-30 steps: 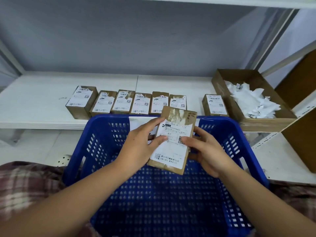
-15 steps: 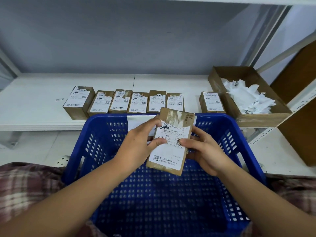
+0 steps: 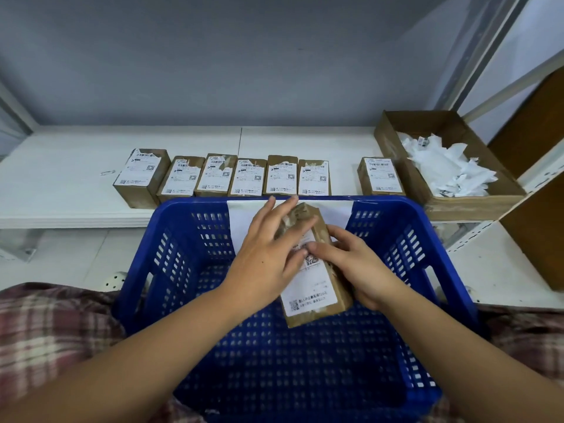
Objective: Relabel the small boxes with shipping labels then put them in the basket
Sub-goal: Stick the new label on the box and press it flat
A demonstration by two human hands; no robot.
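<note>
A small brown box (image 3: 317,288) with a white shipping label is held over the blue basket (image 3: 146,248). My right hand (image 3: 357,267) grips its right side, thumb on the label by the QR code. My left hand (image 3: 268,254) lies on the box's upper half with straight fingers pressing the label. Several more labelled small boxes (image 3: 219,175) stand in a row on the white shelf (image 3: 61,184) behind the basket, and one box (image 3: 381,175) stands apart to the right.
An open cardboard tray (image 3: 393,132) holding torn white label backing sits at the right end of the shelf. A white sheet (image 3: 241,221) hangs over the basket's far wall. Brown panels stand at the far right. Plaid cloth covers my lap.
The box has turned so its top points away and to the left. My left hand has slid up over the label's upper part. The view has shifted slightly.
</note>
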